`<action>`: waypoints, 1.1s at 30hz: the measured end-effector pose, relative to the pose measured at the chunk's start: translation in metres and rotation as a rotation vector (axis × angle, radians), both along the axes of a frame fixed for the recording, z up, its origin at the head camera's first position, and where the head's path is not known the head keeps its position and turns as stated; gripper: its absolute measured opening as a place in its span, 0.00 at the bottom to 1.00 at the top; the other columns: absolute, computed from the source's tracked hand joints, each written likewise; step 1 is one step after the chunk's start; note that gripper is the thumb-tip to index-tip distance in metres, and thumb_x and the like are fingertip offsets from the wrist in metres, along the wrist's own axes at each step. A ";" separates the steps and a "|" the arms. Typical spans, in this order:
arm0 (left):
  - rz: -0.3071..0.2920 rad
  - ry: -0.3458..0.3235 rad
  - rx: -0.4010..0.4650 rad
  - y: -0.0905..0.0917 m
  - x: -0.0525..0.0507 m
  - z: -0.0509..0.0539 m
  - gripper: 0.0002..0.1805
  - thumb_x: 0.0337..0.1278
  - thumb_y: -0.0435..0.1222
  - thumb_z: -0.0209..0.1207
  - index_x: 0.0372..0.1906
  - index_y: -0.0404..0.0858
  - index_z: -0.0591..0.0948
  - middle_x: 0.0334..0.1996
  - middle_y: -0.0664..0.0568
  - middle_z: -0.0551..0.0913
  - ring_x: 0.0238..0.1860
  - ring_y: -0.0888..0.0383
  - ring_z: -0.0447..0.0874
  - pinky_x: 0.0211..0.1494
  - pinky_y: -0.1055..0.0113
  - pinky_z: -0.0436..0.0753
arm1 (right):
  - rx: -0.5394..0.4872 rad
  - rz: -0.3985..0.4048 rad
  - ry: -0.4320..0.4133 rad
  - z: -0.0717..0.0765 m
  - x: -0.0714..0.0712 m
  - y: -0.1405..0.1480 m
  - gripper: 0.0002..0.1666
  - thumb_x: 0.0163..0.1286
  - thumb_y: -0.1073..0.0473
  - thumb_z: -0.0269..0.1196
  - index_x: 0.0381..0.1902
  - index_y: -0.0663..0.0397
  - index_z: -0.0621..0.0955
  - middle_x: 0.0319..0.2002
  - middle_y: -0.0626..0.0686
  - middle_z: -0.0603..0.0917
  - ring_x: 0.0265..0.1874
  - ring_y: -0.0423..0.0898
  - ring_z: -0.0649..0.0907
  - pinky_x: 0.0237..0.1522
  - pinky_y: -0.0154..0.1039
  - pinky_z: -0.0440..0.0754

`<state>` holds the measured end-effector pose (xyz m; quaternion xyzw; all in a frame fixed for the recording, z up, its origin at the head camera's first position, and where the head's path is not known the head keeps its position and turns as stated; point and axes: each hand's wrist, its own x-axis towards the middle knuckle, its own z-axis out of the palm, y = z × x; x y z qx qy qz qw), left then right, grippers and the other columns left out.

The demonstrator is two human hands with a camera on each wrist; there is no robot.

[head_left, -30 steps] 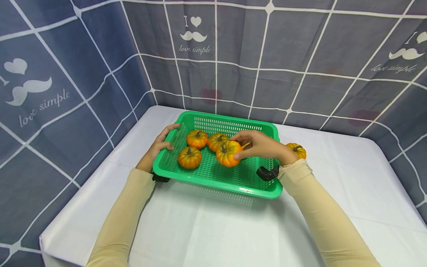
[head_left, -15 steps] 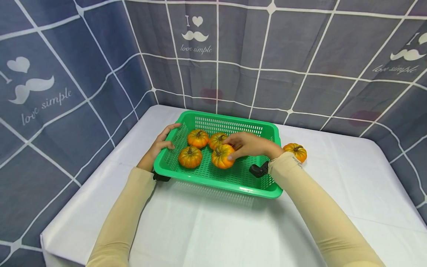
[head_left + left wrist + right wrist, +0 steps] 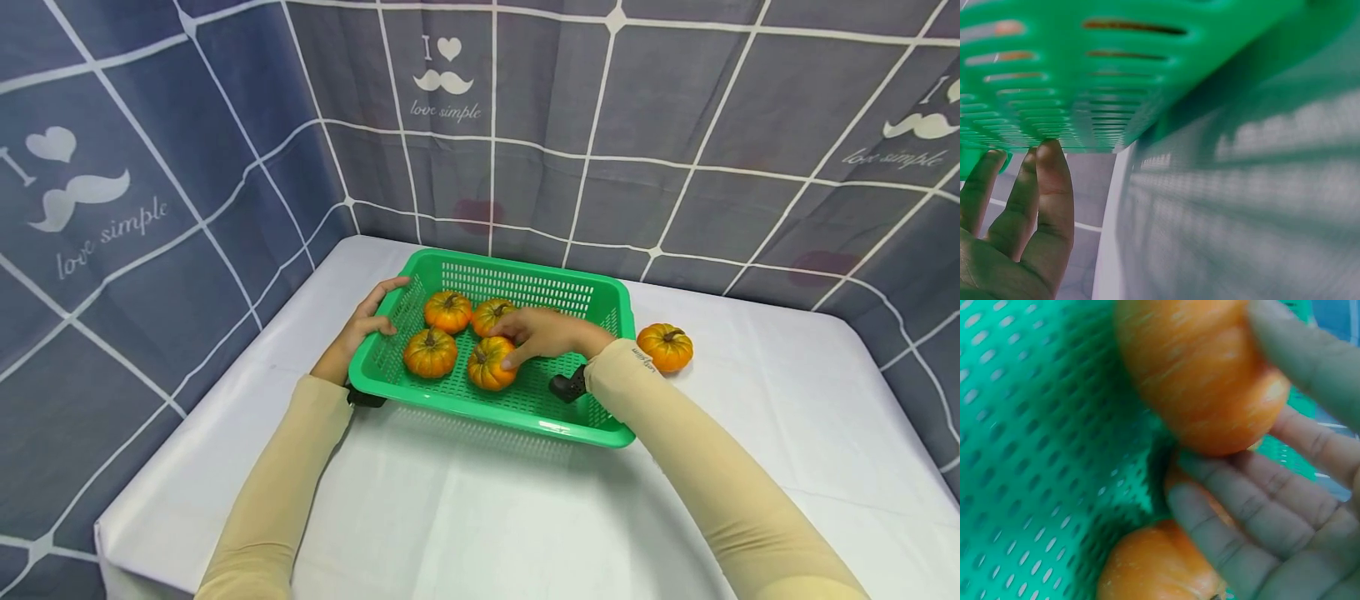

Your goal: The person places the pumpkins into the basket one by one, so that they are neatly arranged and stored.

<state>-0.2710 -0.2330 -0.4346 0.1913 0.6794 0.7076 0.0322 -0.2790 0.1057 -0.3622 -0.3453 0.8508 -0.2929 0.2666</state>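
Inside a green plastic basket (image 3: 465, 409), my right hand (image 3: 546, 332) holds a small orange pumpkin (image 3: 489, 367) between thumb and fingers. In the right wrist view this pumpkin (image 3: 1197, 375) is close to the perforated basket floor, though contact cannot be told. Three other pumpkins show clearly to its left and behind: one at front left (image 3: 431, 353), one at back left (image 3: 447, 312) and one further right (image 3: 491, 316). Part of another pumpkin peeks out behind my right hand. My left hand (image 3: 360, 329) grips the basket's left side, thumb over the rim, fingers (image 3: 1054, 194) against the outer wall.
One more pumpkin (image 3: 665, 347) lies on the white-covered table (image 3: 780, 400), right of the basket and near my right sleeve. A grey checked curtain (image 3: 540, 100) stands behind the table and along both sides. A black wrist device (image 3: 567, 385) hangs under my right wrist.
My right hand has moved left and down with the pumpkin, lowering it deeper into the basket next to the others. My left hand keeps its grip on the basket.
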 end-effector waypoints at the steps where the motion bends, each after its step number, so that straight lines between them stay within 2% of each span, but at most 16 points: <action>1: -0.003 0.000 -0.001 0.000 0.000 0.000 0.50 0.42 0.20 0.45 0.82 0.23 0.56 0.82 0.27 0.56 0.65 0.57 0.73 0.59 0.72 0.77 | 0.004 0.003 0.005 -0.001 0.001 -0.001 0.36 0.72 0.59 0.73 0.74 0.66 0.77 0.71 0.62 0.80 0.70 0.61 0.78 0.72 0.55 0.75; 8: -0.002 -0.011 -0.007 0.000 0.000 0.000 0.50 0.43 0.21 0.45 0.82 0.24 0.56 0.82 0.29 0.56 0.67 0.55 0.72 0.60 0.71 0.78 | 0.005 -0.004 0.019 -0.006 0.003 -0.006 0.34 0.72 0.62 0.73 0.71 0.69 0.77 0.69 0.65 0.80 0.69 0.63 0.79 0.69 0.54 0.78; 15: -0.004 -0.010 0.004 0.001 0.000 -0.001 0.49 0.43 0.21 0.45 0.82 0.24 0.57 0.82 0.29 0.56 0.66 0.57 0.73 0.59 0.71 0.78 | 0.093 -0.028 0.094 -0.006 0.003 -0.010 0.34 0.72 0.59 0.74 0.71 0.66 0.78 0.67 0.66 0.81 0.64 0.60 0.83 0.64 0.51 0.83; 24: -0.001 0.012 -0.003 0.000 -0.001 -0.001 0.48 0.43 0.21 0.46 0.80 0.24 0.60 0.82 0.29 0.57 0.65 0.60 0.74 0.57 0.71 0.77 | 0.179 -0.053 0.166 -0.007 0.003 -0.013 0.35 0.71 0.54 0.75 0.72 0.60 0.79 0.63 0.63 0.85 0.65 0.61 0.80 0.66 0.56 0.79; 33: -0.007 0.008 -0.005 -0.001 -0.002 -0.003 0.49 0.43 0.21 0.46 0.81 0.24 0.59 0.81 0.28 0.57 0.64 0.58 0.74 0.58 0.71 0.78 | 0.148 -0.041 0.138 0.008 0.004 -0.006 0.34 0.72 0.57 0.74 0.72 0.61 0.78 0.62 0.64 0.85 0.62 0.59 0.84 0.64 0.54 0.81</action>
